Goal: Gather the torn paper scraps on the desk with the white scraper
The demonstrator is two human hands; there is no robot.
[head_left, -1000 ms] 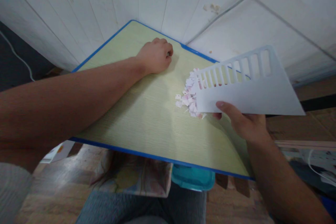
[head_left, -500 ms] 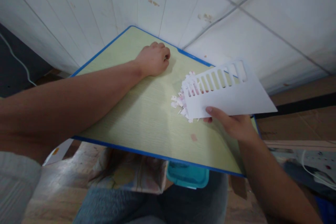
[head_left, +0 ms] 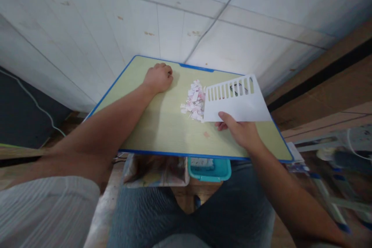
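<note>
My right hand (head_left: 238, 130) pinches the lower edge of a white sheet with a row of cut-out slots (head_left: 235, 110), thumb on top and fingers beneath. The sheet's left edge borders a loose pile of small white and pinkish paper scraps (head_left: 195, 100). Left of the pile, my left hand (head_left: 159, 77) rests on the yellowish tabletop (head_left: 162, 131) with its fingers curled in. What is inside that hand, if anything, is hidden.
A blue rim (head_left: 174, 153) edges the table, which stands against a white wall (head_left: 122, 23). Below its front edge are a patterned fabric-lined bin (head_left: 157, 180) and a turquoise plastic basket (head_left: 213, 178). Cardboard (head_left: 334, 85) stands to the right.
The camera view has shifted. The slotted sheet has drawn back to the right of the scraps, so more of the pile shows. My left hand keeps its place on the table.
</note>
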